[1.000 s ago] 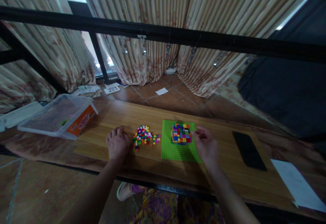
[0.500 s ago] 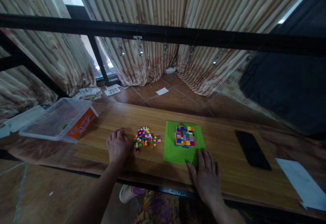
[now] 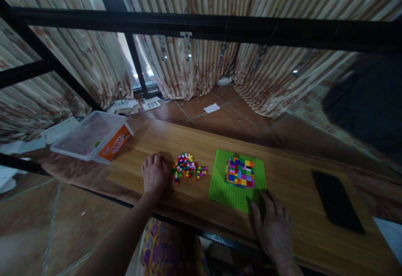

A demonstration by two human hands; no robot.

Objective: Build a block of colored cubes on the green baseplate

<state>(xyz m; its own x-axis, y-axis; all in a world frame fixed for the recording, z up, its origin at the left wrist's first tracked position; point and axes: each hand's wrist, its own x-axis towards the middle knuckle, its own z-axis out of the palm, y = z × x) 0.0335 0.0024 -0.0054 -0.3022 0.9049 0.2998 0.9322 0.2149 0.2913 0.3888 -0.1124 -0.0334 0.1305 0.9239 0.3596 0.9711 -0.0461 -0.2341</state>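
Observation:
A square green baseplate (image 3: 221, 190) lies flat on the wooden tabletop (image 3: 188, 198). On it stands a block of many-coloured small bricks (image 3: 240, 172) with an uneven top layer. My right hand (image 3: 274, 223) rests at the plate's near right corner, thumb and fingers spread and nothing held. To the left is a loose pile of tiny coloured bricks (image 3: 187, 166). My left hand (image 3: 155, 173) lies on the table just left of that pile, its fingers curled in. No brick shows in it, though its palm is hidden.
A clear plastic box (image 3: 89, 138) with an orange label stands at the table's left end. A black phone-like slab (image 3: 337, 200) lies on the right, near a white paper (image 3: 389, 234). A black metal bar (image 3: 204, 24) crosses beyond the table, before striped curtains (image 3: 201, 70).
The view has turned left, so the table things sit further right in the picture. My right hand stays by the plate's corner, and my left hand remains beside the pile. My legs have shifted below.

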